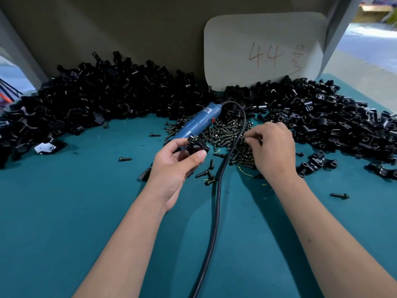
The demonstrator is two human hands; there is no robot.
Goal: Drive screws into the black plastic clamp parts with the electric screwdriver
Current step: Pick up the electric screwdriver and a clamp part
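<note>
Head view looks down on a teal table top (pixel 64 211) with both forearms reaching forward. The left hand (pixel 174 168) is curled, thumb and fingers closed around a black clamp part (pixel 196 146) held just above the table, a screw head showing at the part's upper left corner. Just beyond that hand's fingertips lies the blue electric screwdriver (pixel 196 123), resting on its side, its black cord (pixel 217 201) looping past the far side of the right hand and then running back between the two forearms toward the near edge. The right hand (pixel 272 151) is palm down, fingers bent and pinched into the pile of screws (pixel 234 136) that lies under and just left of it; whether a screw is actually gripped cannot be told. Loose screws (pixel 207 173) lie scattered between the hands. Beyond both hands, a heap of black clamp parts (pixel 96 97) spreads left and right. Behind the right hand's side of the heap stands a white card (pixel 264 52) marked 44.
</note>
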